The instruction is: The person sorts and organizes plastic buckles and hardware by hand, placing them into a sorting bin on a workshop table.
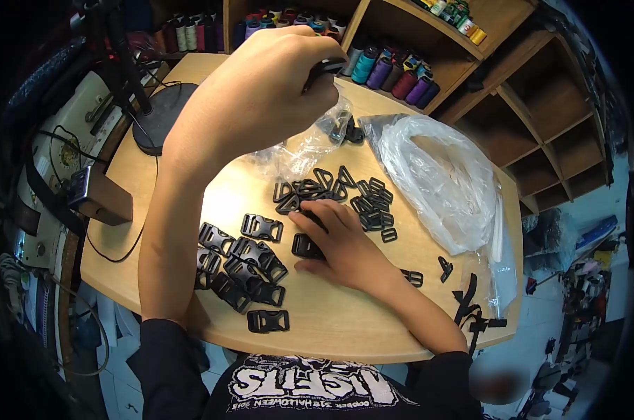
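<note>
Bright glare on tabletop; strong fisheye bend, corners black.

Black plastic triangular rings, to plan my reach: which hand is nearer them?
Right. The right hand is just beside the rings; the left hand is raised above the table, farther away.

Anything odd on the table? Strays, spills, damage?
No damage or liquid spill visible. Slightly odd: a small black piece lies alone, right of the piles, and loose black straps sit by the near-right corner, away from the buckles.
</note>
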Demonstrator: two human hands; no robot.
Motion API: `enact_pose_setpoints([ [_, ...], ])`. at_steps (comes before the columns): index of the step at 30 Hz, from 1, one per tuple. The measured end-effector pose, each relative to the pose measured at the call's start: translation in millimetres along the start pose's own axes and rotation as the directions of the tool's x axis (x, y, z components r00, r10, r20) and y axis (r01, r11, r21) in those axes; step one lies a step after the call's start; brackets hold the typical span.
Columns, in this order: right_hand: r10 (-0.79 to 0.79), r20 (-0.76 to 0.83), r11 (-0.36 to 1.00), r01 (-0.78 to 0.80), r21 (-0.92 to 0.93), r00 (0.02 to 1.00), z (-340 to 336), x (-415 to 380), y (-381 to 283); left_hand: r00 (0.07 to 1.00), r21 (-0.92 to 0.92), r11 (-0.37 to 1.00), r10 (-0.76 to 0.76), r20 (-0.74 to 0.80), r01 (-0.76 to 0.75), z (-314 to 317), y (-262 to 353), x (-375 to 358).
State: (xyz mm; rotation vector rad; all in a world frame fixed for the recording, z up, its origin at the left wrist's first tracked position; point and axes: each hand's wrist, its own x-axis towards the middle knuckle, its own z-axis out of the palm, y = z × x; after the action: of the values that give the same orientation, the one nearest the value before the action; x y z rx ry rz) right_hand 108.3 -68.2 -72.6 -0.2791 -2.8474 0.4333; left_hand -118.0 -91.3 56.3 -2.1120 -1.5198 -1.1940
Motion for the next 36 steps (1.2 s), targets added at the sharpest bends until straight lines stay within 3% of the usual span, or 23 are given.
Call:
enact_pose_setpoints([
  [10,0.192,-0.017,0.981,-0.192,0.015,0.981,-7,-35,-8,1.0,0.009,1.0,-0.005,0.021,0.005,-3,-1,0],
  [12,0.122,-0.171,0.989,-0.134,-0.062,0.978,-1,-42,-15,0.996,0.032,0.998,-0.059,0.073,0.057,-5,0,0],
  [16,0.039,-0.194,0.999,-0.045,-0.027,0.98,16,-50,-34,0.997,0.026,0.999,-0.036,0.065,0.034,-4,-1,0],
  [19,0.005,-0.138,0.981,0.023,0.195,0.99,20,-43,-45,0.996,0.041,0.998,-0.05,0.068,0.047,-2,0,-1],
  [23,0.009,-0.194,0.947,0.054,0.318,0.981,18,-38,-42,0.995,0.037,0.998,-0.054,0.085,0.051,-3,2,0],
  [25,0.131,-0.271,0.968,-0.064,0.242,0.954,16,-39,-39,0.995,0.031,0.998,-0.06,0.084,0.058,-3,4,0],
  [29,0.193,-0.28,0.962,-0.125,0.243,0.94,3,-41,-26,0.969,-0.15,0.98,-0.098,0.228,0.134,2,14,0],
  [30,0.19,-0.335,0.973,-0.13,0.193,0.923,-2,-42,-13,0.944,-0.214,0.959,-0.117,0.309,0.188,4,17,0],
  [31,0.182,-0.389,0.98,-0.136,0.144,0.903,-11,-42,0,0.95,-0.213,0.969,-0.059,0.306,0.129,8,17,0],
  [33,0.374,-0.491,0.927,-0.313,0.206,0.787,-45,-34,32,0.953,-0.216,0.974,0.005,0.303,0.063,13,19,1],
  [34,0.493,-0.546,0.87,-0.4,0.289,0.678,-69,-29,45,0.952,-0.206,0.978,0.033,0.303,0.032,14,19,1],
  [35,0.454,-0.618,0.877,-0.446,0.181,0.642,-81,-33,85,0.952,-0.206,0.978,0.043,0.303,0.022,14,21,2],
  [36,0.53,-0.6,0.824,-0.529,0.2,0.599,-90,-37,120,0.948,-0.182,0.981,0.002,0.319,0.059,13,23,2],
])
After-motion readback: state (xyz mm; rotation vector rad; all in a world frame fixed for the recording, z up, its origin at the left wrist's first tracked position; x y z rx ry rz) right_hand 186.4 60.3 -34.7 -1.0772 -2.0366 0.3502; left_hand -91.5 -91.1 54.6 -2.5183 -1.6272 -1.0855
